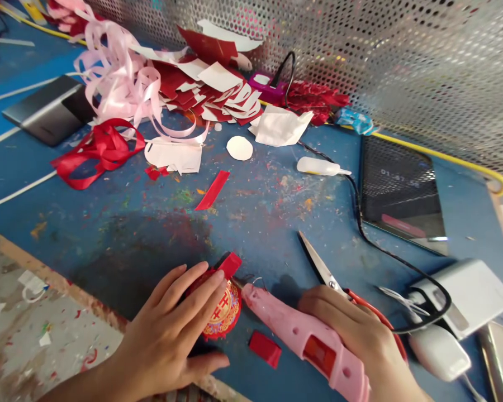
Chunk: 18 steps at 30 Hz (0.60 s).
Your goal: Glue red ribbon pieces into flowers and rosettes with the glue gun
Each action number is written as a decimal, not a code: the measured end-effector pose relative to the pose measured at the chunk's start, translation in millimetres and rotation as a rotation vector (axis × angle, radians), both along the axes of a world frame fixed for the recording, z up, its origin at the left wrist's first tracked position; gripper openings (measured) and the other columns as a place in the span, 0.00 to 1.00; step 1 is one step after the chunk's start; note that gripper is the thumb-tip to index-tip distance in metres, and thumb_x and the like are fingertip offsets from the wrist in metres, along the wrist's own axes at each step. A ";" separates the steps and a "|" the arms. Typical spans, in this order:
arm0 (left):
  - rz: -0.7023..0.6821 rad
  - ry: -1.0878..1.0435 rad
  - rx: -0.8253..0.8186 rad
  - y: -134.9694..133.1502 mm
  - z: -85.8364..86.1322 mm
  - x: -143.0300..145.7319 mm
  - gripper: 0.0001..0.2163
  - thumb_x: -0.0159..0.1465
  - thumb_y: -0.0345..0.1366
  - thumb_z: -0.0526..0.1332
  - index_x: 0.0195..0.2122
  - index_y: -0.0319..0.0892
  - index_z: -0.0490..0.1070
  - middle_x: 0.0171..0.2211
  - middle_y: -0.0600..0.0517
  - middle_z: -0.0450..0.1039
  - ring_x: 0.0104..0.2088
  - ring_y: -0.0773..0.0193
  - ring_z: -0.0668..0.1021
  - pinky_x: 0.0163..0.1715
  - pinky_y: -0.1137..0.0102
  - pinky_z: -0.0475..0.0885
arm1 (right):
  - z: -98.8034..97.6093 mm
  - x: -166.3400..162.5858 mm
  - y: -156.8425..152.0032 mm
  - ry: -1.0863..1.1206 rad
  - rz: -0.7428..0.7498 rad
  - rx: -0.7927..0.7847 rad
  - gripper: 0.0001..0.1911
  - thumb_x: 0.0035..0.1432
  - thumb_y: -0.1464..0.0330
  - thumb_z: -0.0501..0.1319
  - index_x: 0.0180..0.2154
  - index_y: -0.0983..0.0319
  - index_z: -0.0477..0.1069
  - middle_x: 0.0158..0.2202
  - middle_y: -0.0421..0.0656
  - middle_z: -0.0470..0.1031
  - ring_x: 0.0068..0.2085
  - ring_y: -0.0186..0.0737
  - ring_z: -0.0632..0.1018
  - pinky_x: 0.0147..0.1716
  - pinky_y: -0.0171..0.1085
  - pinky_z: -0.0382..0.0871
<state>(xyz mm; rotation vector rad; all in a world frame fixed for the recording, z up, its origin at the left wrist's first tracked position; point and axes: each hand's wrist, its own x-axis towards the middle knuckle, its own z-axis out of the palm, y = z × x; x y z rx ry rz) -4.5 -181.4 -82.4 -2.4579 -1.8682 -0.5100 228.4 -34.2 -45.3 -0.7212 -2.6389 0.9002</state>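
My left hand (174, 329) lies with fingers stretched flat over a round red and gold paper ornament (224, 315) on the blue table (251, 218). A short red ribbon piece (229, 264) sticks out from under the fingertips. My right hand (362, 335) is closed round a pink glue gun (310, 338), whose nozzle points left and touches the ornament's edge. Scissors with red handles (324, 271) lie just behind that hand. A small red ribbon scrap (265, 348) rests beneath the gun.
Pink ribbon tangle (117, 78), red ribbon (98, 151) and red-white paper scraps (209, 89) are heaped at the back. A white glue bottle (321, 166), a phone (400, 195), a white charger (465, 296) with black cable sit right. A perforated metal screen (381, 56) stands behind.
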 end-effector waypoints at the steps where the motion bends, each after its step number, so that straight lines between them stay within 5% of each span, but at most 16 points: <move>1: 0.005 -0.010 0.006 -0.2 -0.3 0.1 0.34 0.59 0.53 0.57 0.59 0.33 0.59 0.60 0.43 0.61 0.60 0.47 0.60 0.59 0.55 0.55 | -0.7 -0.1 -0.4 -0.010 -0.003 -0.001 0.10 0.60 0.62 0.53 0.32 0.60 0.68 0.27 0.44 0.71 0.25 0.35 0.73 0.21 0.34 0.66; 18: 0.052 -0.116 0.044 0.3 0.0 2.9 0.26 0.59 0.42 0.61 0.54 0.31 0.63 0.53 0.40 0.68 0.57 0.50 0.66 0.55 0.57 0.63 | -6.1 3.9 -2.8 -0.064 -0.001 0.074 0.18 0.60 0.58 0.49 0.23 0.60 0.62 0.20 0.41 0.64 0.22 0.34 0.66 0.19 0.34 0.57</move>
